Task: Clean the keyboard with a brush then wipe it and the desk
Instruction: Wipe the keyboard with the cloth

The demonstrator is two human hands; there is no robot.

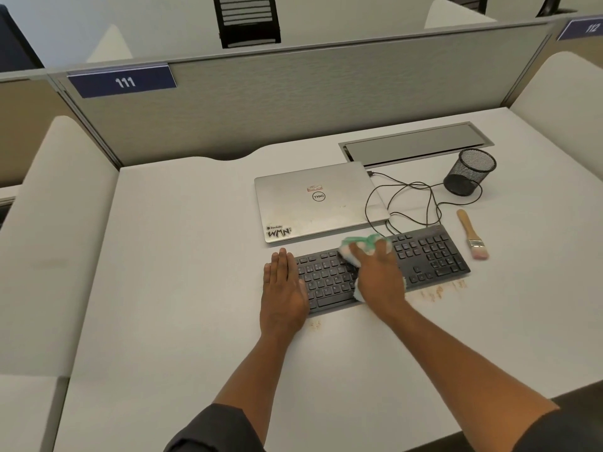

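Right hand (378,272) flat atop white-and-green cloth (365,244) on black plastic keyboard (427,252) (left hand (284,285) flat, fingers straight, at its left end).

one keyboard (385,269), one brush (472,234), one cloth (365,244), one laptop (318,200), two hands (284,282)

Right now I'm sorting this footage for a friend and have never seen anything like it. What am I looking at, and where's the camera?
The single picture comes from a camera worn on a person's head, looking down at their own hands. There is no machine. The left hand rests flat on the left end of a black keyboard. The right hand presses a white and green cloth onto the keys. On the desk also lie a closed laptop, a brush, a mesh cup and brown crumbs in front of the keyboard.
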